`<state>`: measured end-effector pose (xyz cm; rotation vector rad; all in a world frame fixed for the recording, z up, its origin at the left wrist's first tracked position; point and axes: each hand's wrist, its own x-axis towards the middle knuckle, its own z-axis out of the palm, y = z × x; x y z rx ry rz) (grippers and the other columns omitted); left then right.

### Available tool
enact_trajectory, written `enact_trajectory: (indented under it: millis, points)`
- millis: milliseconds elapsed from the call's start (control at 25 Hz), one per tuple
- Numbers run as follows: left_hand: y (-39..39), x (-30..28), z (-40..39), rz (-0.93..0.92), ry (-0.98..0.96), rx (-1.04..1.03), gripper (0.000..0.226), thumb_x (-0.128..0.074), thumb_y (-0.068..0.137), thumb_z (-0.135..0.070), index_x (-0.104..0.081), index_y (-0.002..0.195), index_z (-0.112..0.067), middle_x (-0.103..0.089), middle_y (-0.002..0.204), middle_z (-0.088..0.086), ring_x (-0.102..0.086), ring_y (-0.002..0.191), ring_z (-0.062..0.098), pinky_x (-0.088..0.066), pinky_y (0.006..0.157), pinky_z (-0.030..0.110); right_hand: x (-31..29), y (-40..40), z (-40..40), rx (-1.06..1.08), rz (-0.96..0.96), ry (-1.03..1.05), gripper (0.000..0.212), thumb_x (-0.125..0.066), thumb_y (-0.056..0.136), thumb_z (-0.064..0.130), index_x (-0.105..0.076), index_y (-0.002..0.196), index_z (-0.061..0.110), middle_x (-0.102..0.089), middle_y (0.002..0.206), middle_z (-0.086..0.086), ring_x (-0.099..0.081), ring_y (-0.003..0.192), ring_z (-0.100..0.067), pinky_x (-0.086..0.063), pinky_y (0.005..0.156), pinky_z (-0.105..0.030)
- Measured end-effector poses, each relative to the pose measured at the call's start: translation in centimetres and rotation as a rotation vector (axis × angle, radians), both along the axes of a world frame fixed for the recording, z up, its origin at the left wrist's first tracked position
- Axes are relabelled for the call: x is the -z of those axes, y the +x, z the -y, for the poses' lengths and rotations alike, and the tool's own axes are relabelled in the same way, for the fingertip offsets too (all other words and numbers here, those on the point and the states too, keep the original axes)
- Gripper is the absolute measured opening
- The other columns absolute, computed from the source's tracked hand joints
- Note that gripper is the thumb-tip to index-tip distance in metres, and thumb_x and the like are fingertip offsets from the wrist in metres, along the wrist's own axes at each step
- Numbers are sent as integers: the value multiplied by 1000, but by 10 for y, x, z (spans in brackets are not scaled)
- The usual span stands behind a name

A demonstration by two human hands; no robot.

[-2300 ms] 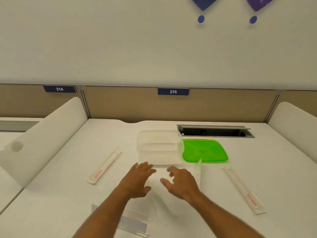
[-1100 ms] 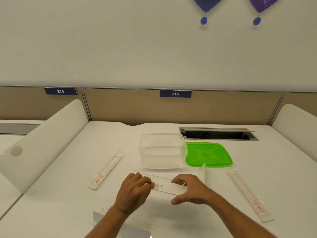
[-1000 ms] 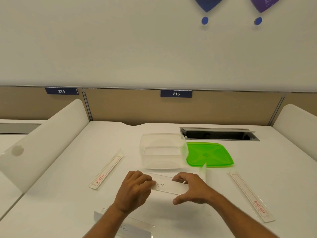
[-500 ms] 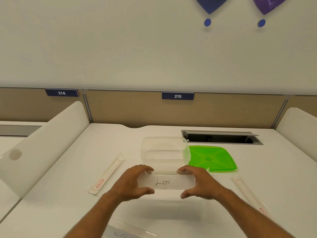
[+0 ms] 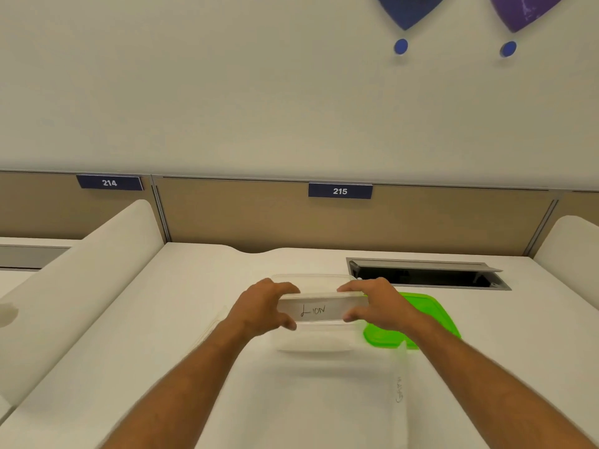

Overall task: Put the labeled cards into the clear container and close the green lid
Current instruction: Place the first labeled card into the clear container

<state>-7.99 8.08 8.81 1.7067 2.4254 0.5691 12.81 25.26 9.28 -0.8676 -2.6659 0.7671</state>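
Two hands, left hand [image 5: 259, 307] and right hand [image 5: 382, 306], pinch the LION card [image 5: 319, 310] by its ends over the clear container [image 5: 312, 343].

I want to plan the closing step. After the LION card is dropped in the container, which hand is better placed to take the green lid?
The right hand, probably. It holds the card at the end nearest the green lid, which lies just right of the clear container; the left hand is on the far side.

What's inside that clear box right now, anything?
The clear container looks empty where its walls show. Both hands, left hand and right hand, hold the "LION" card over its opening, hiding part of the inside.
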Motion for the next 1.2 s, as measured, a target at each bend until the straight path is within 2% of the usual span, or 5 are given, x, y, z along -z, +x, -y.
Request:
enact_trajectory:
  millis: [120, 320, 560, 880, 1200]
  points:
    - [-14, 3, -25, -12, -43, -10, 61, -84, 71, -37, -59, 126, -36, -58, 105, 0, -56, 104, 23, -48, 86, 34, 1, -20, -20, 16, 90, 45, 56, -84, 67, 35, -64, 119, 36, -65, 111, -4, -65, 84, -18, -55, 81, -32]
    - [-36, 17, -62, -81, -141, -8, 55, -80, 77, -35, -57, 126, -35, -63, 115, 4, -59, 107, 25, -49, 87, 35, 10, -51, -44, -21, 291, 170, 56, -76, 78, 36, -55, 130, 29, -60, 122, -8, -57, 111, -27, -49, 91, -34]
    - [-53, 44, -100, -234, -314, 23, 55, -75, 83, -33, -52, 133, -31, -63, 125, 5, -60, 111, 30, -48, 89, 37, 44, -85, -71, -65, 480, 265, 53, -74, 79, 34, -53, 126, 22, -60, 122, -13, -57, 112, -33, -50, 86, -37]
    - [-52, 75, -126, -333, -467, 57, 43, -69, 86, -18, -53, 125, -18, -62, 118, 10, -62, 105, 32, -48, 81, 38, 77, -108, -81, -141, 685, 376, 50, -73, 81, 31, -51, 121, 13, -59, 119, -15, -58, 109, -34, -46, 82, -38]
    - [-50, 82, -130, -434, -524, 93, 36, -70, 87, -14, -54, 120, -13, -64, 113, 13, -64, 102, 33, -46, 78, 38, 85, -115, -77, -189, 758, 460, 45, -69, 84, 26, -51, 122, 11, -58, 123, -16, -57, 112, -35, -46, 87, -41]
